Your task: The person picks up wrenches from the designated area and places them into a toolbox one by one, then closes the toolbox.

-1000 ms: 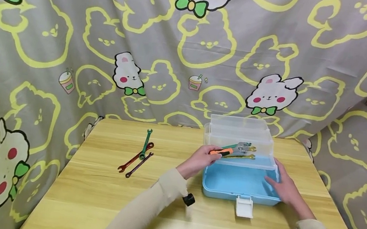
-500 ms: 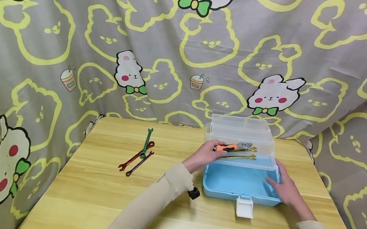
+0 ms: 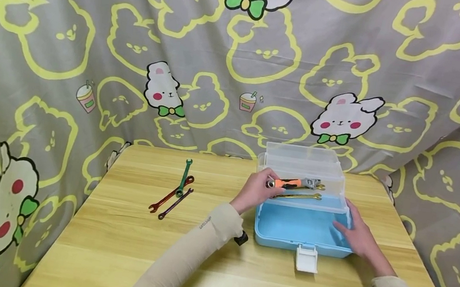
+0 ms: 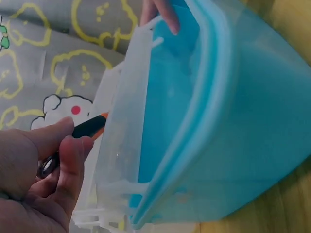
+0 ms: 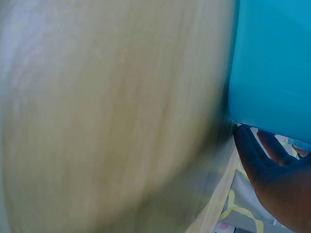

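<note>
While the right hand [image 3: 361, 234] holds the blue toolbox [image 3: 269, 242], thumb inside its side wall, fingers outside, a purple wrench [image 3: 176, 204], red wrench [image 3: 165, 200] and green wrench [image 3: 184, 176] lie left on the table [image 3: 110, 254], seemingly the part still left. Farther back, the left hand's [image 3: 257, 191] grip is closed on an orange-handled adjustable wrench [image 3: 288, 184] over the clear tray [image 3: 333, 207], not yet released; two gold wrenches [image 3: 301, 196] appear already placed there.
</note>
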The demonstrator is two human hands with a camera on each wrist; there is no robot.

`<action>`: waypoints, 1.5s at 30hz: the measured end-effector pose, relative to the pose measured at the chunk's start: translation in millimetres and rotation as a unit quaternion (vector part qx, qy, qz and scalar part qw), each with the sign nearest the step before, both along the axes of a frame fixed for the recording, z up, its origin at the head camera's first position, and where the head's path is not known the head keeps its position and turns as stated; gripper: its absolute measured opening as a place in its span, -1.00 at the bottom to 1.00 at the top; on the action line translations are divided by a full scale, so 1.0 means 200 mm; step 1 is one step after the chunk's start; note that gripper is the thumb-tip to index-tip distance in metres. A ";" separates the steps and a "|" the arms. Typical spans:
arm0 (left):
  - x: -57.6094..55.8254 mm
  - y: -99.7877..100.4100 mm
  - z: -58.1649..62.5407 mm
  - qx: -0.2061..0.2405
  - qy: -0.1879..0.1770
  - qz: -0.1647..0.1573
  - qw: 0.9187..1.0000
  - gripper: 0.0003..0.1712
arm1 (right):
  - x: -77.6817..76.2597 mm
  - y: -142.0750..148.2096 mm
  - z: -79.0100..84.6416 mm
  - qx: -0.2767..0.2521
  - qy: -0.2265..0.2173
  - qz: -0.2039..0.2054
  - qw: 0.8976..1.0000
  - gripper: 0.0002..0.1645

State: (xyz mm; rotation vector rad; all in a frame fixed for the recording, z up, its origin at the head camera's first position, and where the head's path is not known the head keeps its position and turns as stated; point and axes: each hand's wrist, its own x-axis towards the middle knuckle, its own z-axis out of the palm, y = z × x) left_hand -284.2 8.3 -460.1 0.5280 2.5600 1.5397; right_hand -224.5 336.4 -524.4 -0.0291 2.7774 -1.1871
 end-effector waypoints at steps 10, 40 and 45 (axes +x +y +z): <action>-0.05 0.03 -0.01 -0.087 0.095 -0.014 0.992 -0.65 | 0.00 0.00 -0.01 0.002 0.000 0.001 1.000 0.05; -0.10 0.03 -0.09 -0.158 0.214 0.043 0.963 -0.70 | -0.01 0.00 -0.01 0.000 0.003 -0.002 1.000 0.04; -0.10 0.03 -0.10 -0.174 0.222 0.031 0.959 -0.69 | -0.01 0.00 -0.01 -0.002 0.003 -0.003 1.000 0.04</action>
